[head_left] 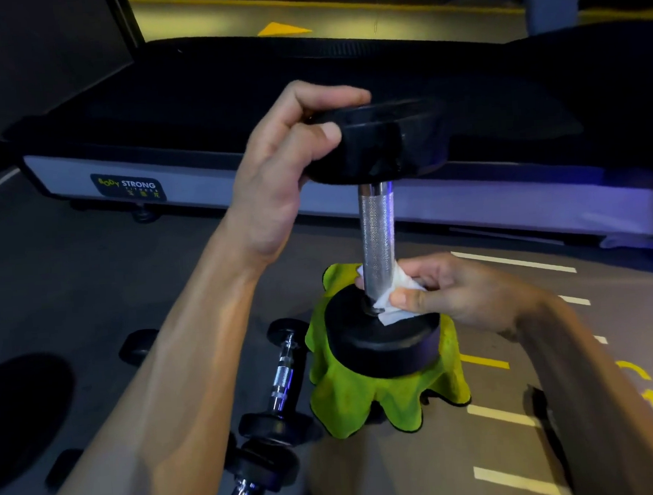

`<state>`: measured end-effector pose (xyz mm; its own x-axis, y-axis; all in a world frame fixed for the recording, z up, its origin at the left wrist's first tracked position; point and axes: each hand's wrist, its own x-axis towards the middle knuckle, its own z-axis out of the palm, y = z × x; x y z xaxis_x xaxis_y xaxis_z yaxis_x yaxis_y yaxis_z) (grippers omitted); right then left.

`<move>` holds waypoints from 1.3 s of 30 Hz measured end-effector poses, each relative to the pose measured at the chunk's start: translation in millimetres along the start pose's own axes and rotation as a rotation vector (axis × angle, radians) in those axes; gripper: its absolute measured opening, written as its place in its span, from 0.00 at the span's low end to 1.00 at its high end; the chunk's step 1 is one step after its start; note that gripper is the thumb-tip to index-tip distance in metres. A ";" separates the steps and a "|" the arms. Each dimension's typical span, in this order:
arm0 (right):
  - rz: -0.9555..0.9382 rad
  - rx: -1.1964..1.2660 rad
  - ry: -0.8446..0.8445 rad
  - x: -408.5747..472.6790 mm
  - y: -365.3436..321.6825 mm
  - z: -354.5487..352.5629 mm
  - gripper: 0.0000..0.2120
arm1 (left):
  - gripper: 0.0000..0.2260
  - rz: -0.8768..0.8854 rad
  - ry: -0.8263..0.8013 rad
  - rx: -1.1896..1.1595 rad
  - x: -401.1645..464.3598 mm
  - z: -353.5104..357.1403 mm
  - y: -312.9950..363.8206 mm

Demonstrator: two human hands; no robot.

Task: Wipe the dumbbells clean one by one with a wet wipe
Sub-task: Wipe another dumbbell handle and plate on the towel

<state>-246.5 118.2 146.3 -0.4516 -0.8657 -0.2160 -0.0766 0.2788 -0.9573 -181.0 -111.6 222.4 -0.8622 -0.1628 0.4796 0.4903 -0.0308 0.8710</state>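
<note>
One dumbbell (378, 240) upright on green cloth (349, 395).
Your left hand (274, 174) grips its top head; your right hand (450, 293) pinches the wet wipe (391, 300) against the handle.

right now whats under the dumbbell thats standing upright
A lime green cloth lies under the upright dumbbell, draping down all round. Something raised holds it up, but the cloth covers it, so what it is cannot be seen.

dumbbell (379, 240): black end discs, silver cross-hatched handle
wet wipe (391, 297): white
cloth (349, 395): lime green, dark-edged, under the dumbbell
small dumbbells (278, 388) at 7 o'clock: black ends, chrome ringed handles
floor (166, 280): grey, with white and yellow stripes at 4 o'clock
machine (206, 185) at 12 o'clock: black deck, pale grey side, yellow-and-white logo
</note>
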 end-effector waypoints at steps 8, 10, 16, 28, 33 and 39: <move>0.031 0.098 0.131 0.4 9.1 6.1 0.19 | 0.13 0.010 0.023 -0.014 1.1 7.9 -2.3; 0.044 0.060 0.242 4.8 8.6 13.6 0.14 | 0.13 0.011 0.034 -0.019 -0.1 6.6 -2.8; -0.005 -0.154 0.513 0.0 8.8 38.3 0.07 | 0.12 0.011 0.061 -0.061 -0.9 1.8 -3.4; -0.183 -0.393 0.839 19.1 -51.7 65.3 0.11 | 0.11 0.023 0.091 -0.040 -1.0 -5.3 -8.1; -0.189 0.045 0.676 41.3 -59.7 50.9 0.19 | 0.11 0.027 0.099 -0.024 -1.2 -7.7 -7.8; -0.156 0.277 0.599 48.9 -66.9 50.3 0.19 | 0.11 0.028 0.122 -0.030 -5.0 -9.9 -8.7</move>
<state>-218.8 36.2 190.2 -0.8743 -0.4854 -0.0036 0.0133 -0.0166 -0.9998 -179.6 -120.3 211.4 -0.8274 -0.2826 0.4853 0.5188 -0.0538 0.8532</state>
